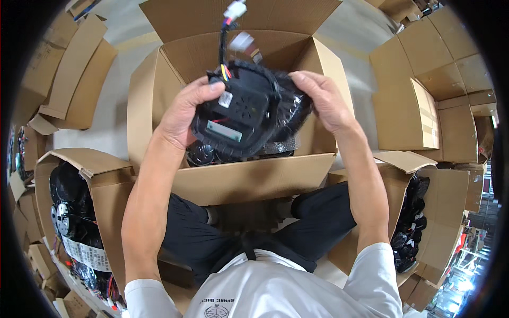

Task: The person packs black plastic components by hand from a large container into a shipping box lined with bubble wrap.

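Both hands hold a black plastic housing (249,106) above an open cardboard box (238,183). The housing is rounded, with vent slots, a small white label and a pale strip in a recess. My left hand (185,108) grips its left edge, thumb on the upper face. My right hand (324,100) is closed on the dark, shiny right side, which is blurred; whether that is a separate piece or wrapping, I cannot tell. A black cable with coloured wires rises from the housing to a white connector (236,9). Another pale connector (243,42) is blurred beside it.
Round black parts (201,153) and bubble wrap lie inside the middle box. Open boxes of black parts stand close by my left (74,212) and right (411,228). More cartons (424,79) are stacked at the right and at the far left (79,69). My legs straddle the box's near side.
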A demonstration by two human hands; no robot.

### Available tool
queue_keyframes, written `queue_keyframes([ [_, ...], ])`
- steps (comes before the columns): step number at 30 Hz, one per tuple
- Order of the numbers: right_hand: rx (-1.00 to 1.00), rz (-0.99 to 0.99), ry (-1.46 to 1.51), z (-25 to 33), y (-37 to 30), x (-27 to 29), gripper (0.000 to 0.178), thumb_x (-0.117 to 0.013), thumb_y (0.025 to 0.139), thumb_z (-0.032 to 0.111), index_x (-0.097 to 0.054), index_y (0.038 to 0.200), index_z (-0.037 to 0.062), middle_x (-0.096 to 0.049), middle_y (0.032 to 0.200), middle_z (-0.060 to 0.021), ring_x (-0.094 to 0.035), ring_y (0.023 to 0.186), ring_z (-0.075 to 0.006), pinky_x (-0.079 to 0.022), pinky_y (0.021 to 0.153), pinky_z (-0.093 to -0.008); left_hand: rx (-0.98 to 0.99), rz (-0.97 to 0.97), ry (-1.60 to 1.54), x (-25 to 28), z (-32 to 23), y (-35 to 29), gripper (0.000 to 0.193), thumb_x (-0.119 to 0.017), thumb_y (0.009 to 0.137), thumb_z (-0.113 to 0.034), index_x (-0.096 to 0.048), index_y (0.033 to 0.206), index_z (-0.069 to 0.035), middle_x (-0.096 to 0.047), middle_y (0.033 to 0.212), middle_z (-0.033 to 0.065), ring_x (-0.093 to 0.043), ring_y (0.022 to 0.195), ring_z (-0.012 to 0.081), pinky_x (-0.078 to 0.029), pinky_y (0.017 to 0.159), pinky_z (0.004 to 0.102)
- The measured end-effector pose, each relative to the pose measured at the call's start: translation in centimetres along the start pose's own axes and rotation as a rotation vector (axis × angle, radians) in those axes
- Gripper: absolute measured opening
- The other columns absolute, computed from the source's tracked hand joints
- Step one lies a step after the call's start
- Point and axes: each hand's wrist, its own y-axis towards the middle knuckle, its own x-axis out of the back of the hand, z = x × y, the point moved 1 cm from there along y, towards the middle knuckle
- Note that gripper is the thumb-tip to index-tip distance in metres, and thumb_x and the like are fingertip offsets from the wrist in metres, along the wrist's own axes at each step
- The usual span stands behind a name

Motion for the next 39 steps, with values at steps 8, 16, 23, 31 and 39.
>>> queue_keyframes([
  [8,-0.050,0.176,0.331,-1.5,0.4,-1.5,0.039,-0.055,0.101,0.035,-0.061,0.118,-0.0001,-0.065,0.114,-0.0093,-0.061,0.106,-0.0162,-0.051,0.092,-0.0343,0.120,0.056,-0.060,-0.2,1.5,-0.1,0.034,-0.068,0.092,-0.024,-0.063,0.116,-0.001,-0.070,0.104,0.0088,-0.069,0.090,0.0172,-0.057,0.083,0.0346],
  [16,-0.003,0.210,0.609,-1.9,-1.5,-5.5,0.054,-0.073,0.089,0.034,-0.054,0.131,0.0050,-0.064,0.125,-0.0071,-0.061,0.114,-0.0194,-0.046,0.102,-0.0400,-0.111,0.002,-0.416,-1.4,0.8,-0.6,0.034,-0.062,0.097,-0.035,-0.063,0.117,-0.007,-0.070,0.109,0.0084,-0.069,0.096,0.0212,-0.057,0.088,0.0394],
  [23,0.164,-0.245,0.264,0.8,1.7,-5.8,0.036,-0.063,0.094,0.013,-0.055,0.126,-0.0012,-0.066,0.113,-0.0094,-0.063,0.105,-0.0174,-0.051,0.094,-0.0356,0.058,-0.053,-0.443,1.5,1.9,0.9,0.032,-0.060,0.097,-0.030,-0.063,0.122,-0.009,-0.070,0.111,0.0101,-0.069,0.098,0.0248,-0.057,0.089,0.0448],
  [31,0.033,0.265,-1.348,-7.4,11.3,0.5,0.052,-0.069,0.089,0.037,-0.062,0.119,-0.0033,-0.069,0.107,-0.0172,-0.065,0.100,-0.0288,-0.049,0.088,-0.0369,-0.240,-0.416,-0.296,3.5,-2.2,-0.9,0.028,-0.071,0.090,-0.028,-0.066,0.107,-0.007,-0.070,0.102,0.0068,-0.067,0.092,0.0218,-0.054,0.090,0.0396],
  [39,-0.878,0.400,0.182,-35.1,6.0,0.9,0.062,-0.072,0.090,0.040,-0.053,0.124,-0.0083,-0.062,0.117,-0.0143,-0.059,0.117,-0.0247,-0.051,0.091,-0.0391,-0.223,-0.446,-0.238,4.1,-1.0,-0.9,0.034,-0.071,0.090,-0.024,-0.063,0.110,0.003,-0.068,0.098,0.0105,-0.066,0.089,0.0192,-0.056,0.082,0.0357],
])
